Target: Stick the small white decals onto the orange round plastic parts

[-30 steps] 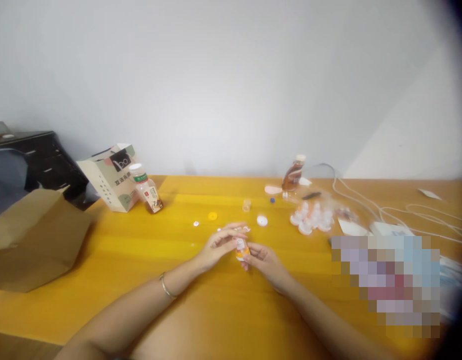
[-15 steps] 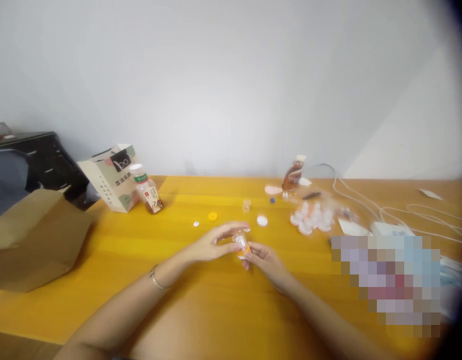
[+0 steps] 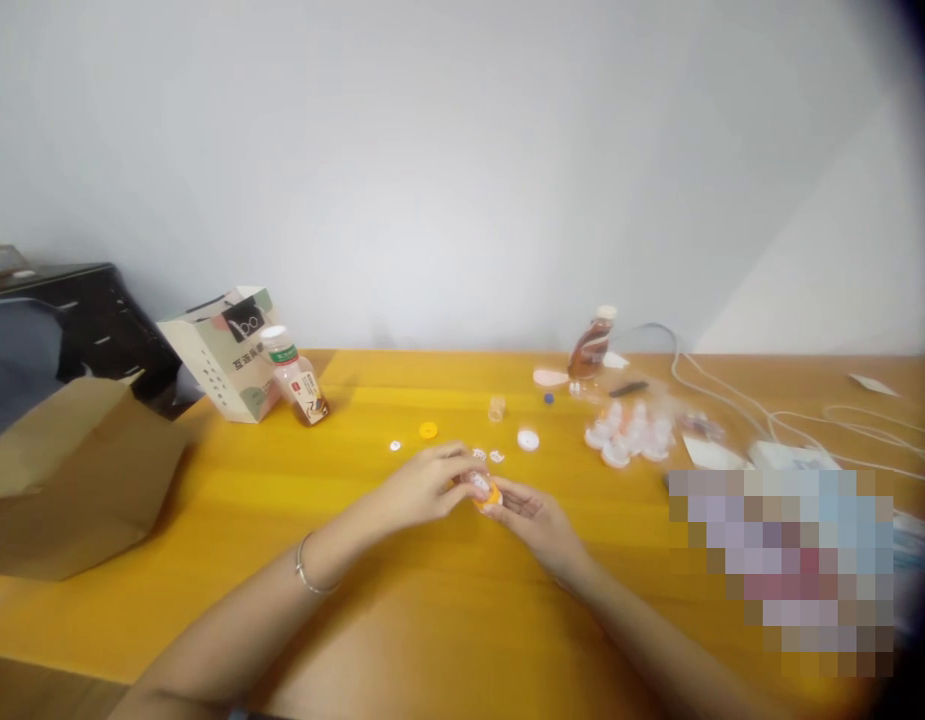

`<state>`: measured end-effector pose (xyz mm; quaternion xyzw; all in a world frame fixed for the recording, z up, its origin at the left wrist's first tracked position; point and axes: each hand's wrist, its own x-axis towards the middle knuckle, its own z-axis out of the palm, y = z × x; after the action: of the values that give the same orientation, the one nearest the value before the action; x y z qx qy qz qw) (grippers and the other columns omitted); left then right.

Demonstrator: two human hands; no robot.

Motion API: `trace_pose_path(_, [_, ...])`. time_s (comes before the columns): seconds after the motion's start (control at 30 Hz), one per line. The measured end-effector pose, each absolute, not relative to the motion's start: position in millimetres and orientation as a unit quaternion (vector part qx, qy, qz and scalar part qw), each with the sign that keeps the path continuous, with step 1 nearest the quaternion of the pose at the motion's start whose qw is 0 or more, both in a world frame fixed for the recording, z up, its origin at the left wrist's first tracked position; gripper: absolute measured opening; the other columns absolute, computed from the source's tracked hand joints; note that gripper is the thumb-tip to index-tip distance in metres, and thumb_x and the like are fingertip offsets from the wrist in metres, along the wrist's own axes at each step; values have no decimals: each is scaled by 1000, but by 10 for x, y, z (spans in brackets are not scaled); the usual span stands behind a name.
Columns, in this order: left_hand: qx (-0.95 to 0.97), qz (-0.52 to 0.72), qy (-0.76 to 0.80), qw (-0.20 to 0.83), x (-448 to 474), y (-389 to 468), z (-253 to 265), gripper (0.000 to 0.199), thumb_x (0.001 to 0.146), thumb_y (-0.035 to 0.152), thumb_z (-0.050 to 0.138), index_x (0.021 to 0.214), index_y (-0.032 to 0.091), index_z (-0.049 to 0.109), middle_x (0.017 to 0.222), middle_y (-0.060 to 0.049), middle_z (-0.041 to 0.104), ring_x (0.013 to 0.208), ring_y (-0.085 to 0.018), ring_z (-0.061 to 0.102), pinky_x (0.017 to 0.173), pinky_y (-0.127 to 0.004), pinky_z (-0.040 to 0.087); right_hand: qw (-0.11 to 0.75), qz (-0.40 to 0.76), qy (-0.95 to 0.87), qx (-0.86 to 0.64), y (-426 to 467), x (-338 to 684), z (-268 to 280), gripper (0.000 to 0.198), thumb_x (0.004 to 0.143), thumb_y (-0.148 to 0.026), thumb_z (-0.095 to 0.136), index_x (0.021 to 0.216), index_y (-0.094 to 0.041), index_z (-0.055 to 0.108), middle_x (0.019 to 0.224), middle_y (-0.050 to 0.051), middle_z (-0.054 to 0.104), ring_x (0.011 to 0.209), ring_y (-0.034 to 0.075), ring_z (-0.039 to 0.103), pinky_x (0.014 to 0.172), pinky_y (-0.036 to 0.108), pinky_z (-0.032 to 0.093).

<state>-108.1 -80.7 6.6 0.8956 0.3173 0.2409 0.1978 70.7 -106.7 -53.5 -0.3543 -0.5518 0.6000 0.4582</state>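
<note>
Between my hands is a small clear container with an orange band (image 3: 490, 497); its exact kind is blurred. My left hand (image 3: 432, 485) curls over its upper left side, thumb and fingers closed on it. On the lower right, my right hand (image 3: 541, 522) pinches the orange part with thumb and fingers. Just beyond the fingertips lie two small white pieces with dark marks (image 3: 496, 456). A white disc (image 3: 528, 440), a yellow disc (image 3: 428, 430) and a smaller white disc (image 3: 395, 446) rest on the table around them. Farther back stands a tiny clear cup (image 3: 496, 409).
A paper bag (image 3: 218, 365) and a labelled bottle (image 3: 297, 380) stand at the left, behind a brown paper bag (image 3: 72, 480). To the right are a brown drink bottle (image 3: 591, 345), a blue cap (image 3: 549, 398), a cluster of clear cups (image 3: 631, 437) and white cables (image 3: 732, 395).
My left hand has closed in over the container's top, its fingers now bent down onto it. The small white pieces behind the hand show more fully. My right hand keeps its pinch.
</note>
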Motion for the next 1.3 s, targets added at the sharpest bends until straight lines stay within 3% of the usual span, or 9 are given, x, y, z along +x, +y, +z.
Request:
trace_pose_path(0.2, [888, 243, 340, 195, -1055, -848, 42, 20, 82, 28, 46, 95, 18, 56, 84, -5, 56, 74, -14, 54, 69, -26, 43, 486, 519, -594, -377, -1103, 718, -534, 34, 69, -28, 64, 102, -26, 61, 104, 0, 64, 100, 22, 55, 95, 40, 36])
trace_pose_path(0.37, [914, 203, 181, 302, -1103, -843, 204, 24, 85, 12, 36, 98, 19, 54, 108, -7, 52, 103, -15, 49, 87, -29, 38, 446, 600, -579, -325, -1093, 727, -477, 28, 73, -33, 60, 99, -22, 61, 97, 3, 66, 92, 21, 58, 86, 39, 42])
trace_pose_path(0.47, [901, 213, 188, 328, -1111, -861, 239, 26, 82, 18, 45, 108, 20, 48, 126, -10, 40, 118, -19, 35, 94, -33, 33, 450, 608, -570, -320, -1089, 716, -464, 28, 72, -33, 61, 98, -22, 61, 98, 4, 65, 90, 19, 57, 87, 38, 41])
trace_pose_path(0.53, [873, 247, 268, 323, -1103, -858, 203, 35, 79, 27, 52, 112, 19, 43, 122, -12, 43, 111, -20, 42, 89, -34, 37, 455, 610, -560, -327, -1086, 710, -463, 29, 72, -32, 61, 99, -23, 60, 100, 4, 64, 90, 18, 57, 87, 36, 40])
trace_pose_path(0.6, [849, 255, 338, 316, -1093, -833, 147, 29, 79, 34, 51, 102, 17, 48, 101, -9, 56, 90, -17, 53, 79, -31, 42, 454, 618, -550, -330, -1083, 711, -469, 29, 72, -32, 62, 99, -23, 60, 99, 4, 63, 89, 17, 57, 86, 34, 40])
trace_pose_path(0.67, [844, 242, 353, 322, -1091, -796, 106, 21, 81, 33, 47, 92, 16, 53, 83, -5, 59, 75, -14, 55, 71, -27, 44, 442, 639, -539, -325, -1080, 718, -482, 29, 71, -32, 62, 99, -23, 60, 95, 4, 64, 87, 17, 56, 82, 33, 41])
trace_pose_path(1.0, [865, 226, 201, 399, -1198, -728, 195, 20, 81, 15, 45, 100, 15, 52, 96, -7, 57, 88, -14, 54, 81, -27, 42, 406, 769, -431, -244, -1165, 698, -527, 25, 73, -36, 58, 86, -15, 64, 80, 6, 62, 72, 14, 56, 72, 27, 43])
trace_pose_path(1.17, [872, 219, 245, 364, -1208, -752, 201, 35, 78, 27, 53, 112, 19, 47, 104, -8, 55, 92, -16, 52, 80, -28, 42, 436, 668, -531, -286, -1141, 686, -511, 27, 73, -36, 58, 94, -20, 61, 92, 7, 63, 85, 19, 56, 82, 34, 42])
trace_pose_path(1.3, [867, 206, 342, 300, -1131, -801, 144, 27, 80, 38, 48, 96, 17, 54, 79, -2, 59, 69, -12, 54, 62, -22, 42, 483, 548, -582, -358, -1130, 685, -546, 36, 71, -34, 61, 106, -26, 56, 105, 5, 60, 102, 23, 50, 94, 41, 34])
